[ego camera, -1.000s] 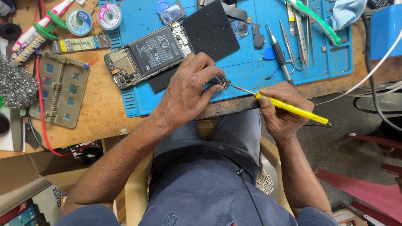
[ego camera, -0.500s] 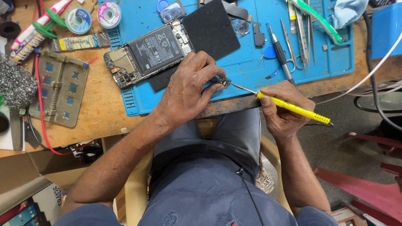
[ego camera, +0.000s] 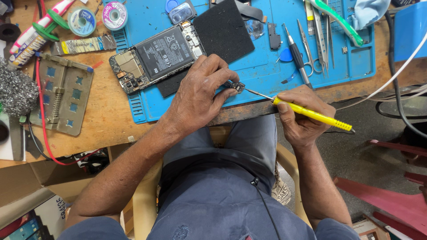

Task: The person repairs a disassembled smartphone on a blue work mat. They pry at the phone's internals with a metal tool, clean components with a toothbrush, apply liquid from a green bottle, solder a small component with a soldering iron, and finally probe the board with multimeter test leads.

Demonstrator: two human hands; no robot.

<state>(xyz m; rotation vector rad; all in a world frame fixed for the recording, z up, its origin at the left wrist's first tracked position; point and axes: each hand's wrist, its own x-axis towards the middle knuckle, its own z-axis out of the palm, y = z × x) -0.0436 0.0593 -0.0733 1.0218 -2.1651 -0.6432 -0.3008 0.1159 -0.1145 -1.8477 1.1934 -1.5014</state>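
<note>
**At the mat's near edge: small board under the iron**

Between the hands, the left hand [ego camera: 198, 100] is pinching a small circuit board [ego camera: 237, 86] while the right hand [ego camera: 302, 116] is gripping a yellow soldering iron [ego camera: 311, 114], tip touching it. Beyond the left hand, the opened phone [ego camera: 155, 55] is lying unassembled, so the rework looks unfinished.

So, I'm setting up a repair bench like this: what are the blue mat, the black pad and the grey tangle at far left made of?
Blue mat: probably silicone or rubber, matte, with moulded ridges and compartments. Black pad: looks like foam or soft rubber, dull and finely textured. Grey tangle: metal wool, judging by its shiny, curled strands.
</note>
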